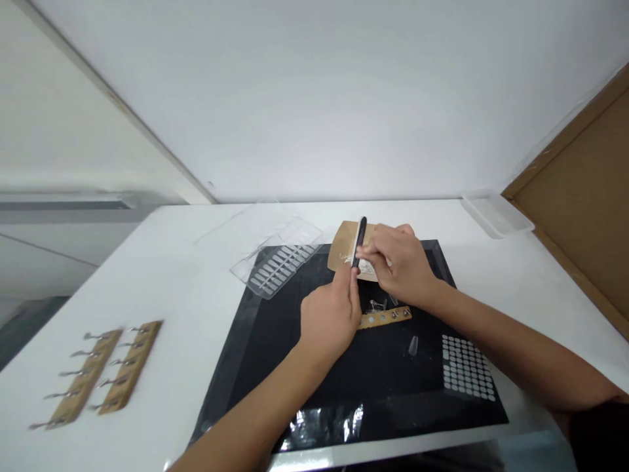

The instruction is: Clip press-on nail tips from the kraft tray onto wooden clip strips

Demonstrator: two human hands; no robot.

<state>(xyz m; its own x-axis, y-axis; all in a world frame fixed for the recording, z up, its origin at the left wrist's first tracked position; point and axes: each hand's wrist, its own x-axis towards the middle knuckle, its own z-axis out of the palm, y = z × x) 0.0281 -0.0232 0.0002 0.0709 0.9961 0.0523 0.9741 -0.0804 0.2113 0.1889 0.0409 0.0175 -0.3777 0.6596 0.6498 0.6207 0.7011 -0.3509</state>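
Observation:
My right hand [400, 262] pinches a nail file [361, 237], dark on its broad side with a pale edge, tilted upright over a tan cardboard tray [338, 248]. White bits lie in the tray beneath it. Close to the file's lower end, my left hand [330, 313] is closed in a pinch; whatever is between its fingertips is too small or hidden to make out. Just below the hands, a wooden strip [378, 319] with round metal spots lies on the black mat [344, 380]. A clear nail tip [413, 345] rests on the mat to the right.
An open clear case [280, 265] with rows of nail tips lies at the back left. Two wooden strips with metal clips, one nearer [128, 370] and one farther left [86, 380], sit on the white table. Adhesive dots [466, 367] and a clear plastic container [498, 213] are on the right.

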